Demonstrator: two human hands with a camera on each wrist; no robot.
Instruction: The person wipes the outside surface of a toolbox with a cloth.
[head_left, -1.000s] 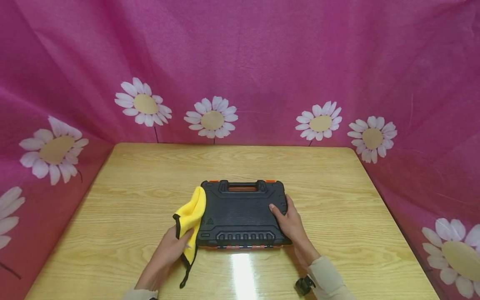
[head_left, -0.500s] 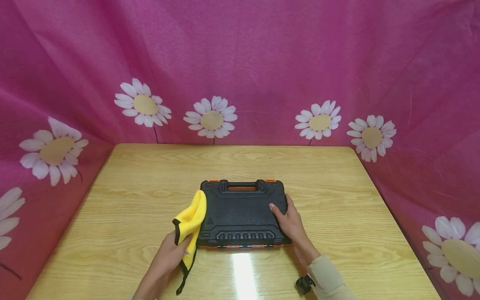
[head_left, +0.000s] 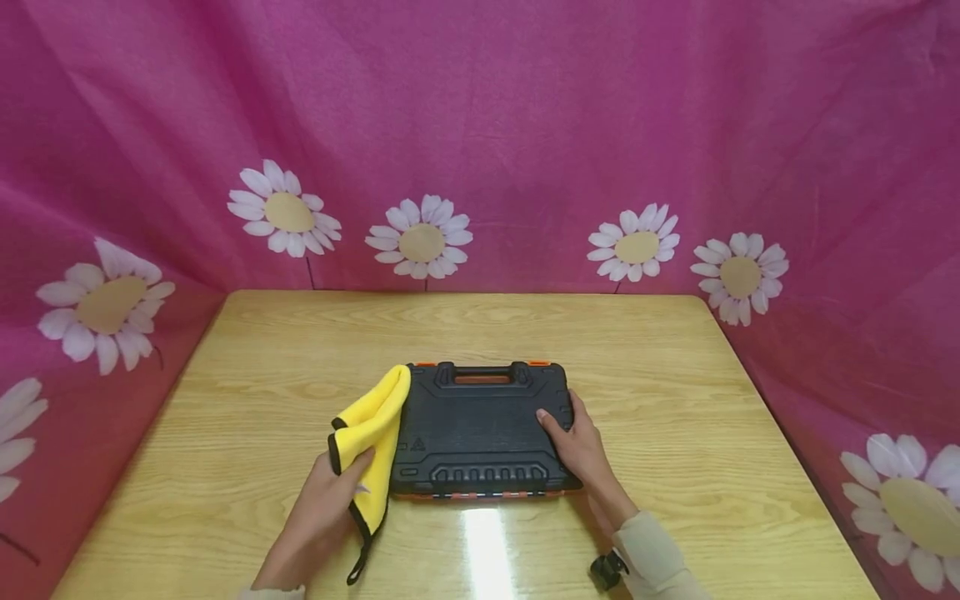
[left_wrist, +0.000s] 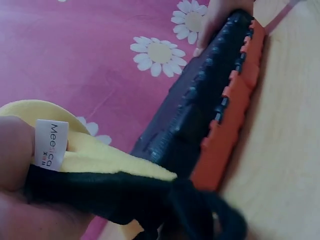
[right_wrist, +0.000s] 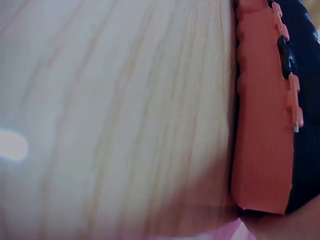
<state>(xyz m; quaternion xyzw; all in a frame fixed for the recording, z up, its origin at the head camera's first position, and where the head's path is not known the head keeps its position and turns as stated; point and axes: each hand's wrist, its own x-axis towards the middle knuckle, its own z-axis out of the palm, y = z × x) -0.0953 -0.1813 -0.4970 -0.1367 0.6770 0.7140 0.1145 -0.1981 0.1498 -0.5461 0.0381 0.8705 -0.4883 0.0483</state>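
A black plastic tool case [head_left: 480, 425] with an orange lower half lies flat on the table, its carry handle [head_left: 483, 372] toward the far side. My right hand [head_left: 583, 446] grips the case's right side, thumb on the lid and fingers down along the edge. In my left hand [head_left: 322, 500] is a folded yellow cloth [head_left: 375, 425] with black edging and a hanging loop, pinched under the thumb. The cloth lies against the case's left side. A white label [left_wrist: 51, 144] on the cloth shows in the left wrist view, near the orange hinge side [left_wrist: 222, 135].
The case stands on a light wood-grain table [head_left: 285, 350]. Pink curtain [head_left: 525, 125] with white daisies encloses the back and both sides. A bright light reflection [head_left: 486, 550] falls in front of the case. A small black device [head_left: 607, 571] sits at the right wrist.
My left hand with the cloth has shifted slightly left and away along the case's left side, after a small dip toward me. The right hand and the case keep their place.
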